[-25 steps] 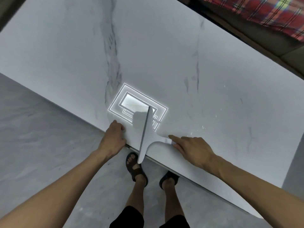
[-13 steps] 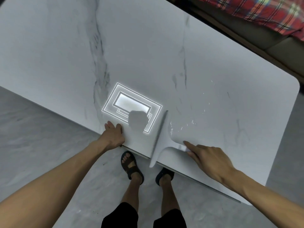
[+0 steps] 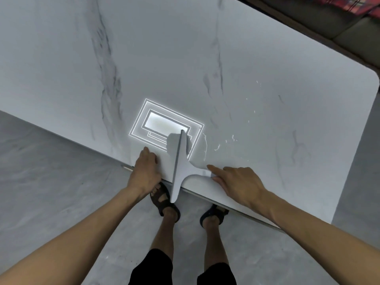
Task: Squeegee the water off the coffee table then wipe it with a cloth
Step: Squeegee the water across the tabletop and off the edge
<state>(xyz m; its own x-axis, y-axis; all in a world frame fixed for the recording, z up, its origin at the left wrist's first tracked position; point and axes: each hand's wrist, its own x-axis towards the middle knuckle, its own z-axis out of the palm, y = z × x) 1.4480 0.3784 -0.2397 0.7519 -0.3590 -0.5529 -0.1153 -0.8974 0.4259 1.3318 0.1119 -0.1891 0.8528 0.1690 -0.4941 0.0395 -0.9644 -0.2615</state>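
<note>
Grips the white squeegee [image 3: 181, 171] by its handle with the right hand [image 3: 236, 182], blade overhanging the near edge of the marble worktop [image 3: 205, 48] beside water streaks [image 3: 205, 147], and rests the left hand [image 3: 145, 171] flat there.

head view: looks steeply down, close over coffee table [image 3: 226, 48] near edge.

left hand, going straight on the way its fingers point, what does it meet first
Probably nothing: the left hand points across bare coffee table, just left of the squeegee blade, toward a light reflection.
</note>
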